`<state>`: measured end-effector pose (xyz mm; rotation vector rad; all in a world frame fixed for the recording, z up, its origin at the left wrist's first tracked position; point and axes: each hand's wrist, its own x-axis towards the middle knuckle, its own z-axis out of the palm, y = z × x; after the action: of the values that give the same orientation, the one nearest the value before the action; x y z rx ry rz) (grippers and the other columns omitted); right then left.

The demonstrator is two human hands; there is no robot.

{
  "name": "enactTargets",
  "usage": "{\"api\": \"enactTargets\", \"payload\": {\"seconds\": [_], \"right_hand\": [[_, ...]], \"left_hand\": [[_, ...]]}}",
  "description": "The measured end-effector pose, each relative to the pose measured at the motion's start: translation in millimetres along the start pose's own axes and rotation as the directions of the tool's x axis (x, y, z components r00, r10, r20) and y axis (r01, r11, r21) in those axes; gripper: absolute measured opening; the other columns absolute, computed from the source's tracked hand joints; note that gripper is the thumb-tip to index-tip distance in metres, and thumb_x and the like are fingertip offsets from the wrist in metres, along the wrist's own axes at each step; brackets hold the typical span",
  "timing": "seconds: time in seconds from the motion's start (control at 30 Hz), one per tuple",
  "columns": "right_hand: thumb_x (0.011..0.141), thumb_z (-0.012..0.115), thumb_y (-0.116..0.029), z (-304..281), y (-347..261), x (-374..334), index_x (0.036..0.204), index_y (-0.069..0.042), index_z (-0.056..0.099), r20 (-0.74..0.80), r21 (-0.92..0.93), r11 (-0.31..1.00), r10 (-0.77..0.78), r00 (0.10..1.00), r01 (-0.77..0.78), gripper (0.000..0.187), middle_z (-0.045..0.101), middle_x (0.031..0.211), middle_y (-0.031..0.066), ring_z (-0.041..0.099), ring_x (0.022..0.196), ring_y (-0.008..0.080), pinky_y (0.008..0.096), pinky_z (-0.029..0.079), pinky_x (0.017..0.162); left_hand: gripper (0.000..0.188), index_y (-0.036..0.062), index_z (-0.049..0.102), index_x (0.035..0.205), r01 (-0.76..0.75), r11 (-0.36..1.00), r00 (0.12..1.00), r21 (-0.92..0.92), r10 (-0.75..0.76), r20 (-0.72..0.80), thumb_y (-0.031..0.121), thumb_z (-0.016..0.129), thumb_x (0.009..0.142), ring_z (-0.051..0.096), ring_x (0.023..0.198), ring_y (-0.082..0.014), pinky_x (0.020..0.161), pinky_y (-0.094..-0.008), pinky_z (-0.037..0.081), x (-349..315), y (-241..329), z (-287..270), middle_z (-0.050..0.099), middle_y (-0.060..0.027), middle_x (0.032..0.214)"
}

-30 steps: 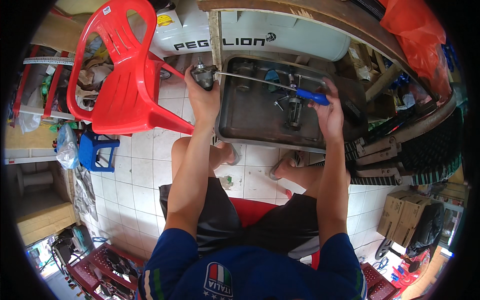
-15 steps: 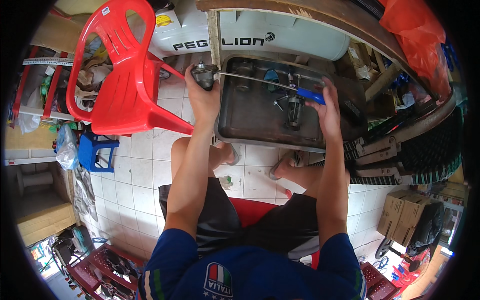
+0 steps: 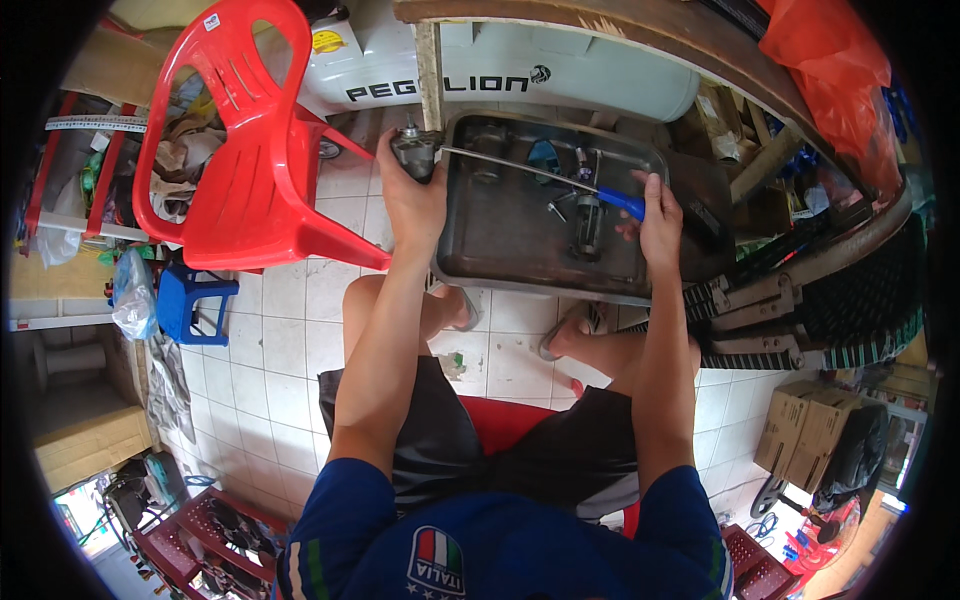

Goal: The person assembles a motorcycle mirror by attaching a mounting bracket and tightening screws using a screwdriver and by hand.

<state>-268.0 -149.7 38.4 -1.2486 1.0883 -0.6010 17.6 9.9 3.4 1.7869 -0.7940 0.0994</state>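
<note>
The left hand (image 3: pixel 412 205) has shifted slightly rightward, fingers wrapped round the metal part (image 3: pixel 415 160) near the tray's upper-left edge. The right hand (image 3: pixel 660 225) pinches the handle end of the blue screwdriver (image 3: pixel 622 203) — its shaft now slants more steeply above the tray (image 3: pixel 500 245) and a cylindrical part (image 3: pixel 589 228). A red chair (image 3: pixel 235 200) crowds the left.

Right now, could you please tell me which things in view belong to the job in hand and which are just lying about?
Job in hand:
metal part, in the left hand
blue-handled screwdriver, in the right hand
probably the dark tray and the metal pieces in it

Apparently just lying about:
red chair
blue stool
cardboard boxes
</note>
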Motion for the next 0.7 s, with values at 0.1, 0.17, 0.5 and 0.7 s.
{"api": "enactTargets", "payload": {"seconds": [0.1,0.17,0.5,0.7], "right_hand": [[0.096,0.062,-0.018,2.6,7.1,-1.6,0.145,-0.007,0.039,0.048,0.22,0.961,-0.182,0.982,0.168,0.056,0.048,0.124,0.0144,0.055,0.114,0.0228,0.0435,0.054,0.093],[0.095,0.061,-0.014,5.5,6.2,-7.3,0.146,-0.007,0.037,0.091,0.389,0.884,-0.318,0.944,0.26,0.057,0.046,0.126,0.0144,0.054,0.119,0.0268,0.046,0.049,0.101],[0.101,0.056,-0.022,0.1,-9.4,-14.9,0.146,-0.006,0.038,0.06,0.19,0.957,-0.235,0.97,0.22,0.051,0.059,0.101,0.0122,0.066,0.098,0.0284,0.0407,0.056,0.086],[0.104,0.048,-0.041,-7.8,5.6,-1.8,0.144,-0.004,0.038,0.007,-0.018,0.988,-0.153,0.988,0.153,0.055,0.063,0.093,0.0125,0.069,0.079,0.0248,0.0351,0.058,0.066]], "left_hand": [[0.07,0.0034,0.038,0.139,0.022,0.999,1.0,-0.029,-0.021,0.018,0.007,0.074,0.079,0.061,0.11,-0.0347,0.095,-0.0385,0.047,0.6,-1.1,0.4,0.059,-0.0223,0.121],[0.07,0.0036,0.038,0.139,0.052,0.998,0.999,-0.026,-0.051,0.012,0.007,0.074,0.079,0.061,0.109,-0.0342,0.094,-0.0381,0.047,1.3,-1.9,-1.3,0.059,-0.0217,0.12],[0.072,0.0044,0.038,0.139,0.094,0.995,0.996,-0.015,-0.094,0.009,0.006,0.075,0.078,0.063,0.107,-0.0343,0.095,-0.0388,0.048,0.2,-3.5,0.6,0.061,-0.022,0.117],[0.071,0.0044,0.038,0.139,0.037,0.999,0.999,-0.014,-0.036,0.021,0.007,0.075,0.078,0.063,0.109,-0.0352,0.094,-0.0389,0.048,-1.9,0.5,3.7,0.062,-0.0229,0.117]]}}
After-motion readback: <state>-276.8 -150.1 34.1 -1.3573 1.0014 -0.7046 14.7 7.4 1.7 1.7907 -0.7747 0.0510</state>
